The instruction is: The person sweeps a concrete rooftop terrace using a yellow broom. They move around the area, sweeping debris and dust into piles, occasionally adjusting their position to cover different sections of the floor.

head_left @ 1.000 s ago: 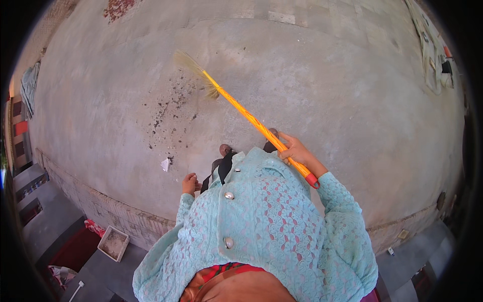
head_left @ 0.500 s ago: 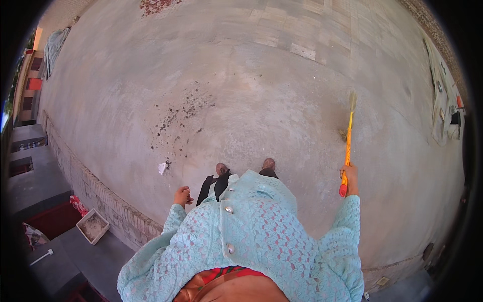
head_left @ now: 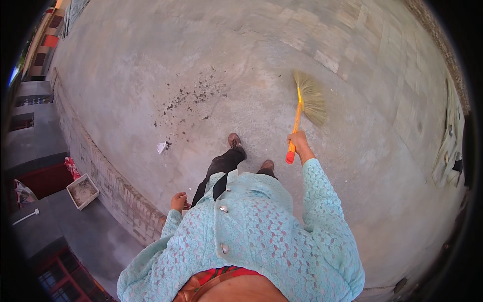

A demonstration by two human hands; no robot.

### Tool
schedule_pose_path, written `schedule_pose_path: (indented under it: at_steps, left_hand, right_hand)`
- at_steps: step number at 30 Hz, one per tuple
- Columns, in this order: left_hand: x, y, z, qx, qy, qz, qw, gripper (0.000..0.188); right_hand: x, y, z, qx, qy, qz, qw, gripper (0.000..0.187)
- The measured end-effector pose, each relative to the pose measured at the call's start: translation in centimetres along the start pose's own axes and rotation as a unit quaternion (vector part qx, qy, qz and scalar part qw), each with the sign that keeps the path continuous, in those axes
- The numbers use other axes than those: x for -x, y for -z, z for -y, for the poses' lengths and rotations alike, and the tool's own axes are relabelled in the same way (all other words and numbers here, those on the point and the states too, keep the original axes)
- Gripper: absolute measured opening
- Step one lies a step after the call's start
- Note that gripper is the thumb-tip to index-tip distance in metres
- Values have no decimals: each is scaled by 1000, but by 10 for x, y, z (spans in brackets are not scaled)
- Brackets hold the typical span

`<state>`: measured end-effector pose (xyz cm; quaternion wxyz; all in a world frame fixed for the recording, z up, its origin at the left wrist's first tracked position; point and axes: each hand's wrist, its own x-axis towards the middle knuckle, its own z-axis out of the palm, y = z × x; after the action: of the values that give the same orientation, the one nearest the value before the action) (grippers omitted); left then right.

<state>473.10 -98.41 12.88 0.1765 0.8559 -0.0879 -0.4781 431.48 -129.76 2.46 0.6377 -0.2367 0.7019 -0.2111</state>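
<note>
My right hand (head_left: 300,143) grips the orange handle of a broom (head_left: 298,113) near its red end cap. The broom's straw head (head_left: 313,100) is fanned out in front of me, over the concrete floor and right of a patch of dark debris (head_left: 193,95). A crumpled white scrap (head_left: 162,147) lies at the near end of that debris. My left hand (head_left: 179,202) hangs beside my hip with its fingers curled in, and nothing shows in it.
Along the left runs a low brick parapet (head_left: 95,151). Beyond it are a lower grey ledge and a shallow white box (head_left: 83,191) of greyish material. A pale sheet (head_left: 449,136) lies at the far right. Paler rectangular slabs (head_left: 327,61) mark the floor ahead.
The broom has swung from my right side toward the front and left, and its head now shows broad side on. My left foot has stepped forward. My left hand stays beside my hip.
</note>
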Motion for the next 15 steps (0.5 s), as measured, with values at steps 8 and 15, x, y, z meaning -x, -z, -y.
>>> schedule_pose_path:
  at_steps: [8,15]
  left_hand:
    - [-82,-36,-21,65,68,57,994,25]
    - [-141,-49,-121,100,77,101,987,26]
  right_hand:
    - [18,-120,118,-78,-10,218,973,49]
    - [70,-48,207,17,75,156,985,79]
